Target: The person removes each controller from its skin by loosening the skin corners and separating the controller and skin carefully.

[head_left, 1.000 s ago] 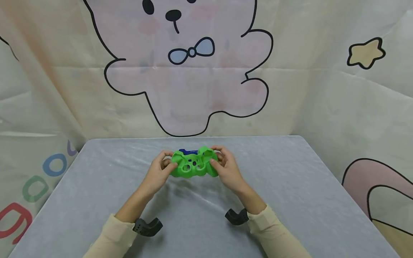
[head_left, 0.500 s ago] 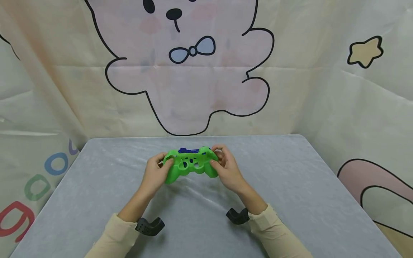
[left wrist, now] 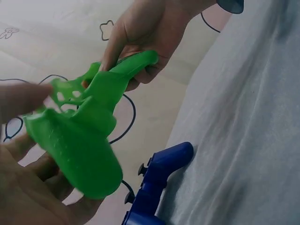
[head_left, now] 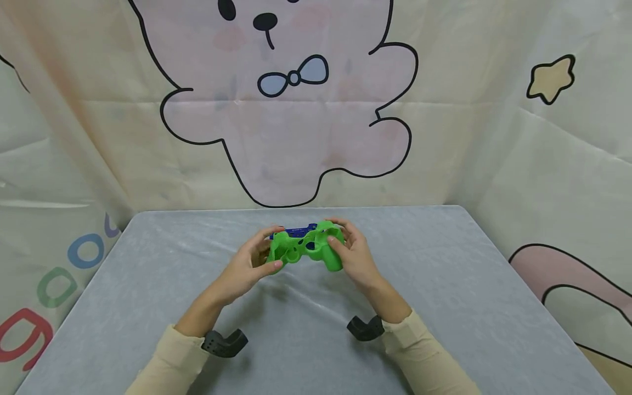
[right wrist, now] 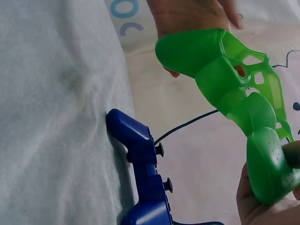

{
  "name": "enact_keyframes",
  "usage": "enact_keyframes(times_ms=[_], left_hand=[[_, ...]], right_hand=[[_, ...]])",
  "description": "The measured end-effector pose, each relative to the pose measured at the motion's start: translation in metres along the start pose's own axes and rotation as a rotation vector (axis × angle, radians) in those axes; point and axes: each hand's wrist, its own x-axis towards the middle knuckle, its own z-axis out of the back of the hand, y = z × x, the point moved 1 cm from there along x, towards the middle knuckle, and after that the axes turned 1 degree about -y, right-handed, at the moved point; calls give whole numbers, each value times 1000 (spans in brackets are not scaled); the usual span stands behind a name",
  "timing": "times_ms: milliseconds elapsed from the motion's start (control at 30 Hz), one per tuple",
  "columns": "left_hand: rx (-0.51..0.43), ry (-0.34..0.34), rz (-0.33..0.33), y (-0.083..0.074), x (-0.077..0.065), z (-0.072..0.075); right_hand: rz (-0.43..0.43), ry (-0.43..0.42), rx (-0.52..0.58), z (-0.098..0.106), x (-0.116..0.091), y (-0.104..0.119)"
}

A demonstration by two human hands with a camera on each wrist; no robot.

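Note:
A green, soft-looking game controller cover (head_left: 329, 257), hollow with cut-out holes, is held up over the table between both hands. My left hand (head_left: 244, 269) has its thumb on the near side of the cover's left grip and its fingers behind. The left wrist view shows the cover (left wrist: 79, 150) lying loosely across those fingers. At the other end, my right hand (head_left: 359, 258) pinches the right grip, thumb in front. Behind the cover, a blue game controller (head_left: 298, 231) lies on the table, partly hidden in the head view; its thumbsticks show in the right wrist view beside the blue controller body (right wrist: 147, 183).
A grey cloth-covered table (head_left: 296, 340) spreads under both arms. A pale curtain (head_left: 444, 164) with a cartoon bear hangs past its far edge. Dark camera mounts (head_left: 224, 344) sit on both wrists.
The cover first swung down at its left end, then shifted up and right, turning its right grip forward. My left thumb moved lower on it. The blue controller stays behind.

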Motion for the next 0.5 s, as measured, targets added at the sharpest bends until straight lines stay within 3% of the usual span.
enact_keyframes(times_ms=[167, 300, 400, 500], left_hand=[[61, -60, 29, 0, 0, 7], [136, -88, 76, 0, 0, 9], [166, -101, 72, 0, 0, 10], [105, -154, 57, 0, 0, 11]], right_hand=[[8, 25, -8, 4, 1, 2], [-1, 161, 26, 6, -1, 4], [-28, 261, 51, 7, -2, 4], [-41, 331, 60, 7, -1, 3]])
